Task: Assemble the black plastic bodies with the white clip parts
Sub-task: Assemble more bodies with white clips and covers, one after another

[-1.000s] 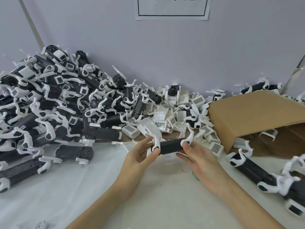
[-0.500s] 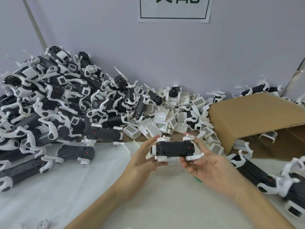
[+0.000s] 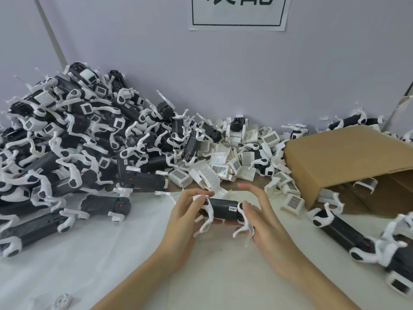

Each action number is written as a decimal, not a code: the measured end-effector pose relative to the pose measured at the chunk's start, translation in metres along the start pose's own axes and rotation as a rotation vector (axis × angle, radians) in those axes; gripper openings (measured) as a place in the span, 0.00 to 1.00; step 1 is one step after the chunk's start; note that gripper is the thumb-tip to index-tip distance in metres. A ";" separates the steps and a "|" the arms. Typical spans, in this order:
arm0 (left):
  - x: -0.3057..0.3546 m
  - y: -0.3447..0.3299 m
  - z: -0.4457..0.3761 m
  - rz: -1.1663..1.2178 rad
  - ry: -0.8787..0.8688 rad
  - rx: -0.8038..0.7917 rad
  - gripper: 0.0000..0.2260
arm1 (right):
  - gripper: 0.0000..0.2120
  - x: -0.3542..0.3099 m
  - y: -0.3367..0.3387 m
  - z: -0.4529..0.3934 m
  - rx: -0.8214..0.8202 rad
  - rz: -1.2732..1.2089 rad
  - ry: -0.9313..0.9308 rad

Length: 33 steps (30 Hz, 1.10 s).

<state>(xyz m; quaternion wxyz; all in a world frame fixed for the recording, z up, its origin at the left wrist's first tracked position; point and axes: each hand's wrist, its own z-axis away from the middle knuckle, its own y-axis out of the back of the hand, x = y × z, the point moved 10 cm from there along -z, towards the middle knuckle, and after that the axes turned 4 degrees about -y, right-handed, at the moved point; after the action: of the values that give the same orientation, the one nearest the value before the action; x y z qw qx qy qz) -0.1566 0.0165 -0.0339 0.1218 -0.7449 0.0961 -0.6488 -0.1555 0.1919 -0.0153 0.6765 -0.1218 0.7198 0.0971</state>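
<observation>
A black plastic body [image 3: 223,209] with white leg-like arms lies crosswise between my two hands above the white table cover. My left hand [image 3: 185,215] grips its left end, thumb and fingers curled round it. My right hand [image 3: 261,218] holds the right end from below and behind, with the index finger and thumb raised above it. Loose white clip parts [image 3: 214,162] lie heaped just behind my hands. Several assembled black bodies with white arms [image 3: 67,148] are piled high at the left.
A brown cardboard box [image 3: 348,157] lies on its side at the right with white parts inside. More black bodies [image 3: 342,229] lie in front of it at the right edge. A white disc [image 3: 62,302] lies near the bottom left. The wall stands close behind.
The body has been turned in my hands: half a second ago its flat face with a red dot faced me; now its rounded side shows and the white arms point down.
</observation>
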 end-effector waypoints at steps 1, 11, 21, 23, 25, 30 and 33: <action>0.001 0.000 0.001 0.008 0.002 0.005 0.06 | 0.19 0.001 0.000 0.000 0.006 0.021 0.009; 0.006 -0.008 0.008 -0.077 -0.042 -0.006 0.24 | 0.23 0.006 0.012 -0.005 0.041 0.001 0.039; 0.028 -0.001 0.017 -0.282 -0.233 0.089 0.18 | 0.24 0.007 0.000 0.003 -0.030 0.060 0.078; 0.041 -0.004 0.022 -0.465 -0.355 0.106 0.20 | 0.25 0.007 0.000 0.003 -0.040 0.061 0.072; 0.055 -0.015 0.028 -0.637 -0.483 0.099 0.21 | 0.25 0.006 -0.003 0.003 -0.057 0.094 0.064; 0.070 -0.046 0.036 -0.749 -0.578 -0.016 0.26 | 0.24 0.004 -0.001 0.004 0.034 0.312 0.157; 0.083 -0.059 0.040 -0.726 -0.629 -0.070 0.19 | 0.24 0.002 0.002 0.003 0.039 0.294 0.193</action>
<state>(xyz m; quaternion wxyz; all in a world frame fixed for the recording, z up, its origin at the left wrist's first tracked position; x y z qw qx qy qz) -0.1059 0.0503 0.0576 -0.1148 -0.8941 -0.1899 -0.3890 -0.1533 0.1946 -0.0179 0.5851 -0.0106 0.7931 0.1689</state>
